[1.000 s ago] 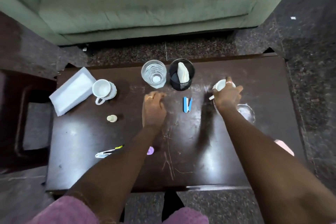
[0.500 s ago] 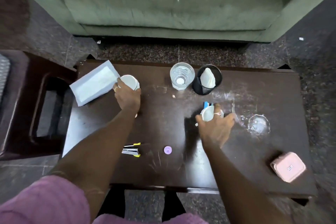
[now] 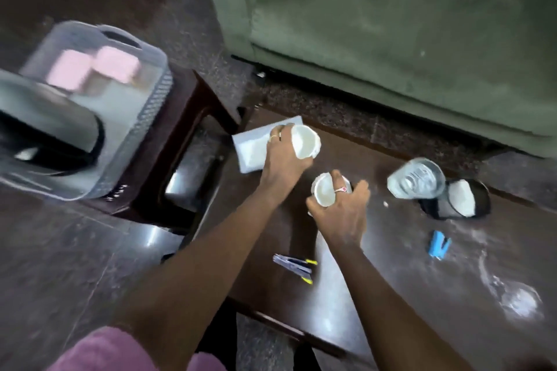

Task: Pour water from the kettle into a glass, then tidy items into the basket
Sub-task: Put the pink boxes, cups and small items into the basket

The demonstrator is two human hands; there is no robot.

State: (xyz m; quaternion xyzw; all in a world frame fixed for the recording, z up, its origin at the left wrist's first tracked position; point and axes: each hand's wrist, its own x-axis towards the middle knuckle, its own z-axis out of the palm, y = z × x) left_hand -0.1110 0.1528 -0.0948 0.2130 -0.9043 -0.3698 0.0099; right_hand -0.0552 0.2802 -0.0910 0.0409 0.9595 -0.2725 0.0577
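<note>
My left hand point(image 3: 284, 161) grips a white cup point(image 3: 305, 141) lifted above the dark table's left end. Just right of it, my right hand point(image 3: 340, 208) holds a second white cup point(image 3: 324, 194). A clear glass point(image 3: 416, 179) with water stands further right, beside a black mesh pot point(image 3: 461, 200) with a white tissue in it. On a dark side table to the left sits a grey basket point(image 3: 144, 117), blurred, holding pink boxes point(image 3: 96, 69) and a steel kettle point(image 3: 45, 129).
A white tissue pack point(image 3: 251, 149) lies under my left hand. A blue stapler point(image 3: 438, 247) and small tools with yellow tips point(image 3: 294, 265) lie on the dark table point(image 3: 407, 295). A green sofa point(image 3: 391, 24) stands behind it.
My view has swung left, bringing the basket into sight. Both hands have lifted their cups and moved left, the right hand coming close beside the left.
</note>
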